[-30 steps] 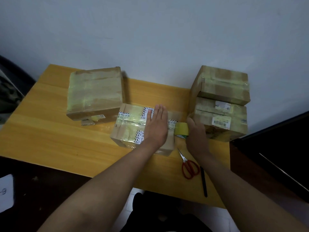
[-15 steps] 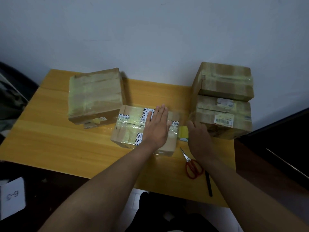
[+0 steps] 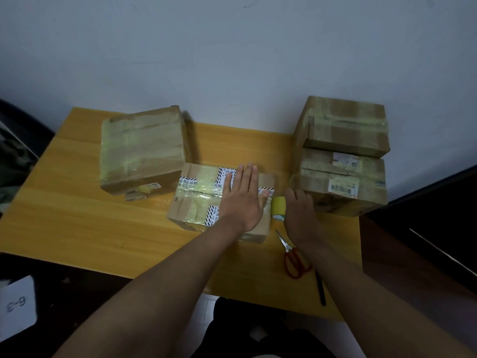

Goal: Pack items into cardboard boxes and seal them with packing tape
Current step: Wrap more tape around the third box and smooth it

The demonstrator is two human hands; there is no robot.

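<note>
The left hand (image 3: 242, 200) lies flat, palm down, with its fingers straight and close together, pressing on the top of a small cardboard box (image 3: 222, 202) near the middle of the bench (image 3: 77, 208). That box is wrapped in yellowish clear tape and carries strips of printed tape with black-and-white striped edges. The right hand (image 3: 300, 215) sits just beside the box's right end, fingers curled round a roll of yellowish packing tape (image 3: 278, 208), which stands on edge against the box's right side; how the fingers lie on the roll's far side is hidden by the back of the hand. Just nearer the viewer than this hand, a pair of red-handled scissors (image 3: 293, 255) lies on the bench with its blades pointing toward the roll, and a dark pen (image 3: 320, 288) lies beside the handles, reaching toward the bench's near edge. To the left and behind the small box sits a larger taped box (image 3: 142, 148), its near right corner close to the small box. At the right rear of the bench two more taped boxes are stacked: the lower box (image 3: 343, 182) bears a white barcode label on its front, and the upper box (image 3: 346, 125) rests squarely on top. A grey wall (image 3: 232, 47) rises behind the bench. At the lower left, off the bench, lies a white card (image 3: 16, 303) marked "6-3".
</note>
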